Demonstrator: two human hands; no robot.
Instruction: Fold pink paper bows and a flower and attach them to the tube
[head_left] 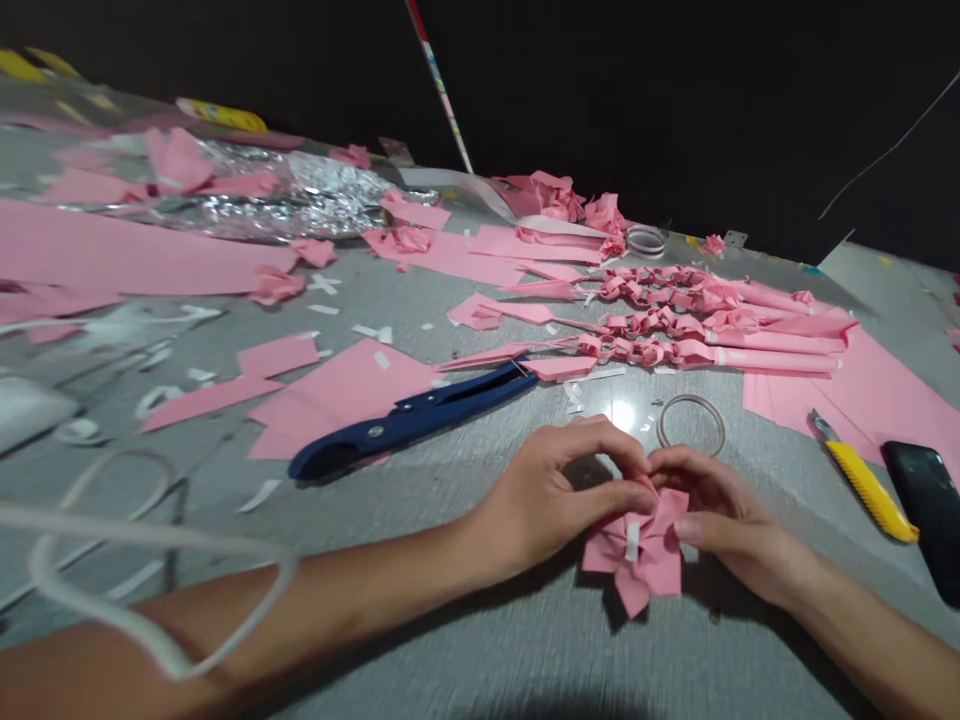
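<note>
Between my two hands is a pink paper flower (649,560) with pointed petals and a small white strip of tape on it. My left hand (559,490) pinches the flower's upper edge between thumb and fingers. From the other side, my right hand (727,515) grips its right petals, with the thumb in front and the fingers partly hidden behind. Just beyond the hands lies a thin tape ring (691,425). To the left rests a dark blue pair of scissors or similar handled cutter (412,415), near a stack of pink paper sheets (345,385).
Paper chains (649,335) with rolled pink tubes lie ahead. At the right are a yellow utility knife (866,480), blade showing, and a black phone (926,515). A white cable (165,540) loops at the left. Crumpled foil-like plastic (300,190) lies farther back, before a dark wall.
</note>
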